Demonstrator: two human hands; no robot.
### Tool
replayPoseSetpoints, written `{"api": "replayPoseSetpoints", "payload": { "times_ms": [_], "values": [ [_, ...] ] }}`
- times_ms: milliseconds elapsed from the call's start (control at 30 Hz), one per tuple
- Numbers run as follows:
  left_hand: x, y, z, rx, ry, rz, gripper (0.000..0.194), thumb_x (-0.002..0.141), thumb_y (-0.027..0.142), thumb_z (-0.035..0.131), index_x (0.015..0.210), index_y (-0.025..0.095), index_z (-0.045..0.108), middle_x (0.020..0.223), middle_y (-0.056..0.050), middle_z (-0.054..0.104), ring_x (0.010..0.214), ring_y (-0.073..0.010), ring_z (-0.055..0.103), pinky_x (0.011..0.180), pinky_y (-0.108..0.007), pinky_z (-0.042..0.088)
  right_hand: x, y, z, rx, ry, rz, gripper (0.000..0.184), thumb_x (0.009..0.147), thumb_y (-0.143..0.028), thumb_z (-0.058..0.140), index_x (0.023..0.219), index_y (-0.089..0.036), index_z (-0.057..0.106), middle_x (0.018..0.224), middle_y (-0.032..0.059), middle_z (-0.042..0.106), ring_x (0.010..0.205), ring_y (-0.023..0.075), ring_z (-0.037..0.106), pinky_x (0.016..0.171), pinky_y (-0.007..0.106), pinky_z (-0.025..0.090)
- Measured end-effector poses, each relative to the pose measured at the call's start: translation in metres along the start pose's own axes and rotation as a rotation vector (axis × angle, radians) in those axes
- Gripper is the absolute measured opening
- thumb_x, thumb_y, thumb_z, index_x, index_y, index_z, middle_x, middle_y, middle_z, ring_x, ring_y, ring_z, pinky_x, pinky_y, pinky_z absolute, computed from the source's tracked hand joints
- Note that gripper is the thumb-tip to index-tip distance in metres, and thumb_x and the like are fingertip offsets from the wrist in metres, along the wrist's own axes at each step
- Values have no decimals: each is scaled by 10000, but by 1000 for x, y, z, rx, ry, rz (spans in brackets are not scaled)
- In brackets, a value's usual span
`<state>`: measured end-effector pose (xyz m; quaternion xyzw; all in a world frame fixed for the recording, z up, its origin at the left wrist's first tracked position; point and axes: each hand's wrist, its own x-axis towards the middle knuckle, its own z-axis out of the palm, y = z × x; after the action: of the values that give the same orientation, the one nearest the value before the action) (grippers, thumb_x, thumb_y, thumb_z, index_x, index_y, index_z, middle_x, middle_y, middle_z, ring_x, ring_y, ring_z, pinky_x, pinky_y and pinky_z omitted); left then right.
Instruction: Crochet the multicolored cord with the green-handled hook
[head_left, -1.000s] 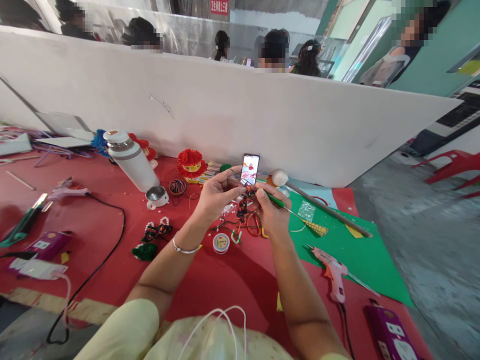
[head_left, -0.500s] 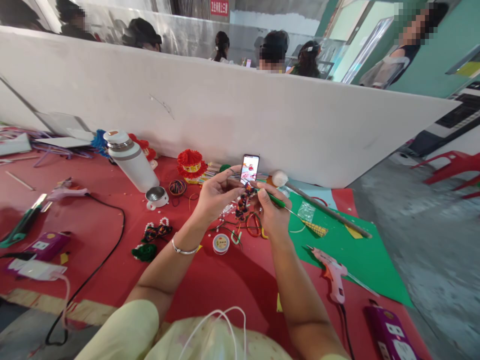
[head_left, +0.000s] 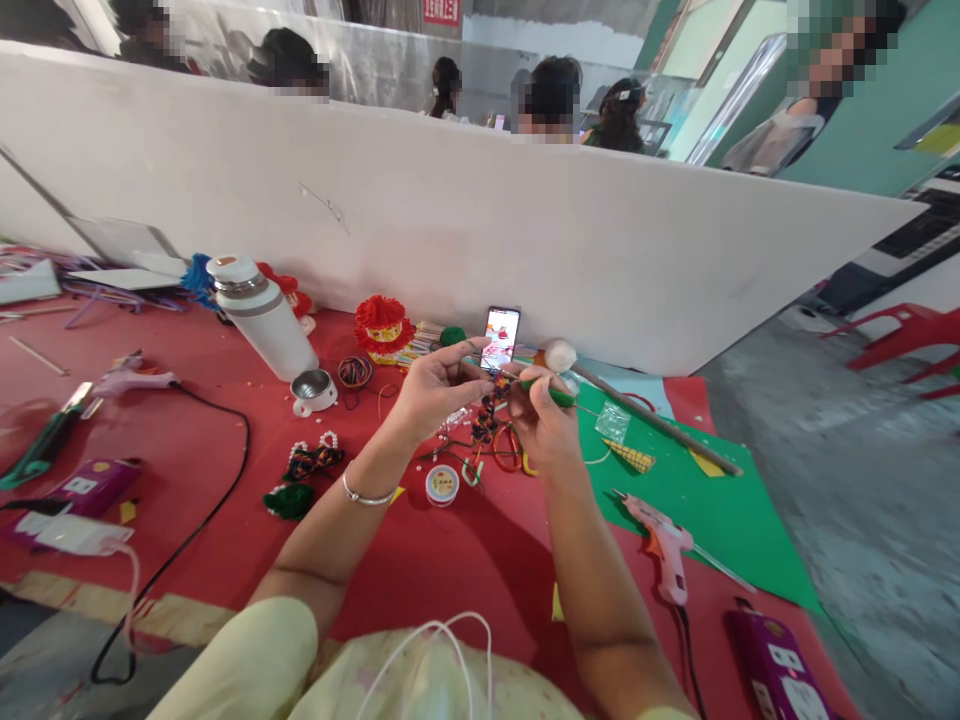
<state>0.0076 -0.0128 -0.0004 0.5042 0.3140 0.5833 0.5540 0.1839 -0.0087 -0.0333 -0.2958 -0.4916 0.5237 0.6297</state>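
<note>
My right hand (head_left: 549, 418) is closed around the green handle of a crochet hook (head_left: 559, 397), whose thin metal tip points left. My left hand (head_left: 435, 393) pinches dark multicoloured yarn beside that tip. From between the hands hangs a crocheted strip (head_left: 486, 420) in dark, red and orange yarn. Just behind the fingers a phone (head_left: 500, 338) leans upright with its screen lit. Under the hands lie red-handled scissors (head_left: 508, 450) and a small round tub (head_left: 442, 486). The exact stitch at the hook tip is too small to make out.
Left stand a white bottle (head_left: 262, 318), a small metal cup (head_left: 313, 392) and a yarn ball (head_left: 355, 372). Beaded crochet pieces (head_left: 311, 458) lie nearer. Right are a pink glue gun (head_left: 664, 540), a long stick (head_left: 660, 420) and a purple power strip (head_left: 780, 665). A white partition (head_left: 450, 220) closes the back.
My right hand has turned slightly, and the hook now lies flatter with its metal tip showing between the hands. My left hand stays almost in place.
</note>
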Motion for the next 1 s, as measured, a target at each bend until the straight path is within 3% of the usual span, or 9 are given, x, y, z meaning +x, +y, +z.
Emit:
{"api": "replayPoseSetpoints", "payload": {
  "times_ms": [233, 367, 467, 533, 600, 667, 733, 800, 1000],
  "values": [
    [-1, -4, 1, 121, -15, 45, 667, 722, 175, 887, 1376, 167, 759, 777, -25, 788, 661, -131, 687, 592, -240, 536, 0, -1, -6, -87, -50, -55, 394, 857, -655, 795, 919, -266, 769, 968, 18, 855, 476, 79, 538, 401, 234, 389],
    [-4, -15, 5, 302, 91, 202, 664, 788, 138, 819, 1443, 184, 723, 839, -34, 809, 707, -131, 701, 650, -241, 556, -4, -8, -3, -467, -21, -368, 180, 973, -447, 740, 997, -289, 822, 1084, 41, 865, 900, 192, 799, 823, 371, 671],
    [-5, -17, 12, 247, 83, 181, 691, 769, 145, 837, 1449, 179, 717, 853, -36, 818, 711, -128, 702, 672, -242, 563, -9, -1, 5, -599, 73, -581, 149, 992, -363, 723, 1087, -318, 827, 1208, 41, 853, 1163, 236, 797, 1056, 460, 643],
    [-6, -15, 16, 111, 27, 105, 715, 737, 167, 876, 1436, 177, 725, 837, -33, 814, 709, -132, 705, 667, -245, 568, -11, 7, 10, -520, 134, -582, 156, 983, -375, 735, 1096, -316, 825, 1226, 37, 851, 1175, 242, 798, 1085, 470, 630],
    [-6, -12, 17, -29, -2, 14, 707, 708, 189, 920, 1396, 191, 754, 797, -15, 796, 648, -109, 668, 596, -220, 530, -12, 14, 13, -345, 199, -467, 185, 971, -440, 747, 1066, -298, 819, 1173, 33, 862, 1122, 237, 805, 1034, 449, 640],
    [-4, -8, 14, -135, -13, -78, 656, 681, 204, 957, 1318, 212, 801, 737, 10, 763, 534, -64, 572, 477, -187, 418, -11, 18, 14, -133, 231, -280, 280, 926, -551, 772, 1005, -285, 808, 1095, 24, 869, 919, 196, 799, 812, 361, 652],
    [-2, -5, 8, -178, -38, -157, 585, 658, 217, 978, 1227, 225, 841, 710, 14, 753, 448, -30, 463, 406, -185, 297, -8, 16, 11, 51, 194, -115, 367, 830, -636, 835, 926, -284, 803, 1026, 9, 866, 677, 132, 696, 572, 268, 537],
    [0, -2, 0, -157, -81, -199, 527, 640, 224, 981, 1154, 226, 864, 711, 0, 764, 424, -25, 425, 391, -196, 255, -3, 9, 4, 151, 86, -45, 368, 740, -626, 913, 849, -289, 814, 948, -2, 856, 580, 98, 595, 488, 235, 426],
    [1, 9, -9, 130, -178, -85, 161, 661, 193, 907, 801, 152, 839, 774, -53, 783, 618, -104, 627, 570, -230, 489, 8, -16, -29, -45, -281, -29, 232, 788, -504, 919, 798, -277, 869, 829, 39, 838, 593, 125, 609, 467, 247, 394]
  ]
}}
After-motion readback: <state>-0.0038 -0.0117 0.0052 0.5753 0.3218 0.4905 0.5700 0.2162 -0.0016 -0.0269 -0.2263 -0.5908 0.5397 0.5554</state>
